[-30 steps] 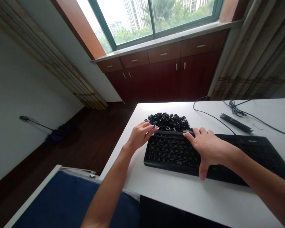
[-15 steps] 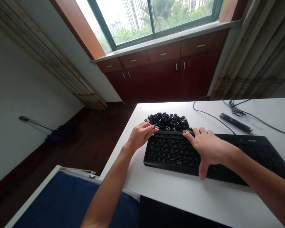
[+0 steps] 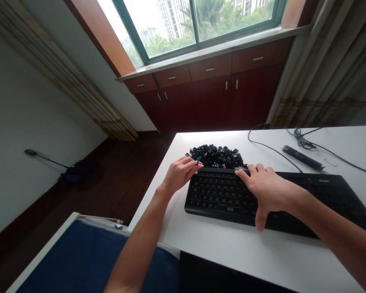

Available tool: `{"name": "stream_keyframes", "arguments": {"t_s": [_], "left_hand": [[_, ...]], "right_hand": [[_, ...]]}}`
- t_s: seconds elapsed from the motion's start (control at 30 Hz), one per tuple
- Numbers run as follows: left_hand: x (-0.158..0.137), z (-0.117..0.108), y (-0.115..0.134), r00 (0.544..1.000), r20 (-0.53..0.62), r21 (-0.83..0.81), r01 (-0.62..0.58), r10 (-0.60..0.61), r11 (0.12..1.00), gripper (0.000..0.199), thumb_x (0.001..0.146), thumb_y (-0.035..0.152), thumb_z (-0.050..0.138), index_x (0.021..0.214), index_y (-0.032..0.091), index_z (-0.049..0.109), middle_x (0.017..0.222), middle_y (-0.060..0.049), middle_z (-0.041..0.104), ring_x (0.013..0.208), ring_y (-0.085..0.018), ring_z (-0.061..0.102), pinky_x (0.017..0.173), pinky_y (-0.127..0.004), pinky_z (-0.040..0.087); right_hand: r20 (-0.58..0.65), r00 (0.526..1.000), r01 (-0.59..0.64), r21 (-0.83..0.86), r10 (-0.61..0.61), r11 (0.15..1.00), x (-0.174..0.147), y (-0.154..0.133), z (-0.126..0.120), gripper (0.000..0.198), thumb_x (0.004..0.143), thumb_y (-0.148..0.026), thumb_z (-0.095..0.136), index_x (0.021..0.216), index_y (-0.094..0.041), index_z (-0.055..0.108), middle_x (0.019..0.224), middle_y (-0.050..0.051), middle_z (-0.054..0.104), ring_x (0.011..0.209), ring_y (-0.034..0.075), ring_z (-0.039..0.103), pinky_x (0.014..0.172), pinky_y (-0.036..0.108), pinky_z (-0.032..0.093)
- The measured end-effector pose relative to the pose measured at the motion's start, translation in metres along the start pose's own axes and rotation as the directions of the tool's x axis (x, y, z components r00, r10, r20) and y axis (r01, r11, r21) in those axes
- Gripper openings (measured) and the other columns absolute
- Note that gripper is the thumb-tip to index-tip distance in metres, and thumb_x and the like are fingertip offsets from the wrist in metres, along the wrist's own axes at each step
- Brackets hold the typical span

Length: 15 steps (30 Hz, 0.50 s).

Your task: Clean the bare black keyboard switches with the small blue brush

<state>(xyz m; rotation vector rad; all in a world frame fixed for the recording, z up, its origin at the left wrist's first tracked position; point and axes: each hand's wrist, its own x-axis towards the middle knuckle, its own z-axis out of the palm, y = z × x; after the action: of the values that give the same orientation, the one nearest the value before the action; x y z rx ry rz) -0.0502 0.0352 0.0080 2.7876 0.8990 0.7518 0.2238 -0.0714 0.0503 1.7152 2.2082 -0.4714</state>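
A black keyboard (image 3: pixel 219 193) lies on the white table, its key positions showing as rows of small squares with pale centres. My left hand (image 3: pixel 179 173) is at its upper left corner, fingertips pinched on a small blue tool (image 3: pixel 198 160) whose working end I cannot make out. My right hand (image 3: pixel 268 189) rests spread across the middle of the keyboard, thumb over the front edge and fingers at the back edge. Just behind the keyboard, close to my left fingertips, is a heap of loose black keycaps (image 3: pixel 218 154).
A long black strip (image 3: pixel 303 158) and a thin bent wire (image 3: pixel 330 162) lie behind the keyboard at right. A dark cable (image 3: pixel 305 142) loops nearby. The white table (image 3: pixel 228 246) ends at left beside a blue fabric surface (image 3: pixel 79 260). Cabinets (image 3: pixel 198 101) stand under the window.
My left hand has shifted very slightly to the left, and the blue tool tip is a little higher. My right hand and the keyboard stay in place.
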Motion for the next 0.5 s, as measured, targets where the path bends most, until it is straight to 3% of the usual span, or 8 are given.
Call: {"name": "stream_keyframes", "arguments": {"t_s": [0.5], "left_hand": [[0.0003,-0.0016,0.0,0.999,0.03,0.028,-0.013,0.012,1.0,0.024,0.099,0.031,0.051,0.084,0.019,0.065,0.088,-0.005,0.068,0.082,-0.015,0.061,0.077,-0.028,0.05]], "right_hand": [[-0.001,1.0,0.002,0.004,-0.002,1.0,-0.0002,0.0002,0.0,0.149,0.019,-0.062,0.085,0.149,-0.009,0.035,0.136,0.029,0.044,0.117,0.047,0.043,0.095,0.056,0.04]]}}
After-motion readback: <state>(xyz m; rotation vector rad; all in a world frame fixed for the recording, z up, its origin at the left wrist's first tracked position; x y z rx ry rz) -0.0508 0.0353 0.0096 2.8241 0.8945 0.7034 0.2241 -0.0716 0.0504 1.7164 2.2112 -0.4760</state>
